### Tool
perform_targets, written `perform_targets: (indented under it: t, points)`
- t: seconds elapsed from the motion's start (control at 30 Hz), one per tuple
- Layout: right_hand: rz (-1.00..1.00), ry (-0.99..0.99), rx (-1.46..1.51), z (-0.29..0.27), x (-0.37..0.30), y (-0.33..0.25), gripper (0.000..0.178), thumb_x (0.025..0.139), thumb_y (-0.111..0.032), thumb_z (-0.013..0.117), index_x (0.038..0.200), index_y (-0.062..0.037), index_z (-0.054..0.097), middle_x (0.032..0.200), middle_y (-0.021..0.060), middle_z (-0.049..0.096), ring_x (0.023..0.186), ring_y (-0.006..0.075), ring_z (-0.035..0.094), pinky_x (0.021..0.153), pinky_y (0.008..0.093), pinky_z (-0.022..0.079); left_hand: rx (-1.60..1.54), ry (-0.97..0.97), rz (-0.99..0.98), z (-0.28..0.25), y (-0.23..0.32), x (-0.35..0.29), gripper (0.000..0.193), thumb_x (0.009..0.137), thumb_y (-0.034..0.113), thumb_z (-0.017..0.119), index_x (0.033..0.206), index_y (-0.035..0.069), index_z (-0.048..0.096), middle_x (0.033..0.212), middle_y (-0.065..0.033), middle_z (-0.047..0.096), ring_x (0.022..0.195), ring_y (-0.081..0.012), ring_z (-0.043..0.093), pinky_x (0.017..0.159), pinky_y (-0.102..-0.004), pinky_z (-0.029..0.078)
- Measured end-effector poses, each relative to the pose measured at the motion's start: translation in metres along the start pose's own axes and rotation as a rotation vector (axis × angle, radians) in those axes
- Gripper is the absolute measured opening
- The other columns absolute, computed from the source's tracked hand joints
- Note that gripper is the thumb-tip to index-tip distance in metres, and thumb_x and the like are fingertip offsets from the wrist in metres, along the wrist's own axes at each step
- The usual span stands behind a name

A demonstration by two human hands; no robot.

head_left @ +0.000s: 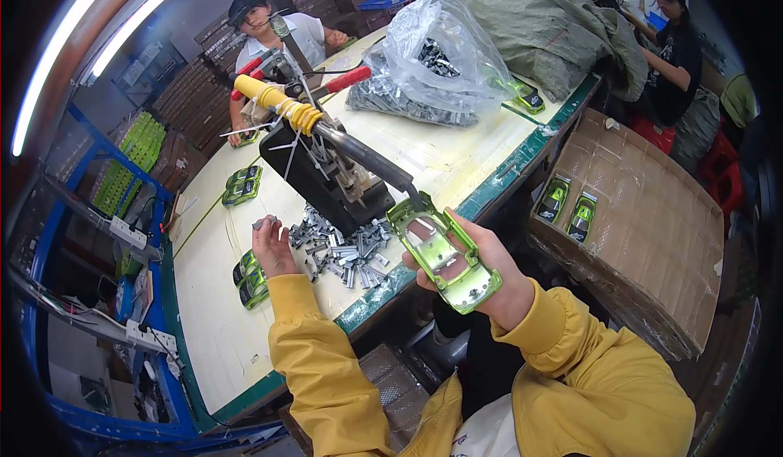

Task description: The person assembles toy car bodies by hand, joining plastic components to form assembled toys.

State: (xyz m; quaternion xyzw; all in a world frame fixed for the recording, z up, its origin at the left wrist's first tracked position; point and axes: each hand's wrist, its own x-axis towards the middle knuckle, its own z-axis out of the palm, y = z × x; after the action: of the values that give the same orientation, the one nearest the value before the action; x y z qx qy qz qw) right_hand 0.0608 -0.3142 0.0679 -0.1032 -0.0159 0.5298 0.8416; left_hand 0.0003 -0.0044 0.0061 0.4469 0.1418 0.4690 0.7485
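My right hand [496, 273] grips a green toy car body shell [457, 282], its hollow inner side turned up. The shell's far end is at the lower end of a dark metal rod [367, 157] on a bench press with a yellow-wrapped handle [273, 98]; whether they touch I cannot tell. Over the table, my left hand [276, 251] pinches a small grey metal piece [265, 222] between its fingertips. Just right of that hand lies a loose pile of similar small metal pieces [347, 253]. Two green-and-black toy cars [251, 279] sit at its left.
More toy cars [242, 186] lie farther up the table [220, 318]. A clear plastic bag [440, 57] of metal pieces stands at the back, beside a grey-green sack [546, 25]. On the right, a cardboard box [636, 229] holds two cars. Co-workers [306, 37] sit across the table and at far right.
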Motion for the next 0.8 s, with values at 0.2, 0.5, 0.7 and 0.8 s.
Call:
perform_targets:
  t: [0.2, 0.5, 0.7, 0.8]
  points:
    - [-0.008, 0.002, -0.012, -0.002, 0.0, 0.001, 0.037, 0.087, -0.03, 0.028, 0.099, 0.0011, 0.044, 0.084, 0.021, 0.053, 0.07, 0.0264, 0.056, 0.058, 0.0331, 0.049, -0.002, -0.004, 0.0, -0.002, -0.002, 0.0, 0.008, 0.073, 0.011, 0.054, 0.081, 0.01, 0.05, 0.079, -0.0002, 0.055, 0.07, -0.0085, 0.051, 0.059, -0.0221, 0.043]
    - [0.011, 0.0, -0.009, -0.006, 0.004, 0.0, 0.035, 0.086, -0.031, 0.032, 0.101, -0.0022, 0.044, 0.09, 0.0151, 0.052, 0.076, 0.0274, 0.053, 0.059, 0.0341, 0.048, 0.0, -0.03, 0.004, -0.004, -0.002, 0.003, 0.008, 0.073, 0.011, 0.054, 0.08, 0.009, 0.051, 0.078, -0.0004, 0.055, 0.07, -0.0085, 0.051, 0.059, -0.0217, 0.043]
    - [0.025, -0.037, -0.01, -0.011, 0.003, 0.002, 0.034, 0.085, -0.031, 0.035, 0.104, -0.0038, 0.045, 0.097, 0.0095, 0.052, 0.085, 0.029, 0.051, 0.061, 0.0345, 0.047, 0.031, -0.046, 0.0, -0.008, -0.002, 0.0, 0.011, 0.074, 0.013, 0.053, 0.084, 0.011, 0.051, 0.084, 0.0001, 0.055, 0.074, -0.0093, 0.051, 0.063, -0.0228, 0.042]
    - [0.015, -0.046, -0.023, -0.015, 0.004, 0.002, 0.035, 0.085, -0.031, 0.035, 0.103, -0.0029, 0.044, 0.096, 0.0097, 0.052, 0.085, 0.0294, 0.051, 0.062, 0.0349, 0.047, 0.009, -0.024, 0.007, -0.002, -0.004, -0.001, 0.01, 0.073, 0.012, 0.055, 0.081, 0.01, 0.051, 0.079, -0.0001, 0.055, 0.07, -0.009, 0.051, 0.06, -0.0221, 0.043]
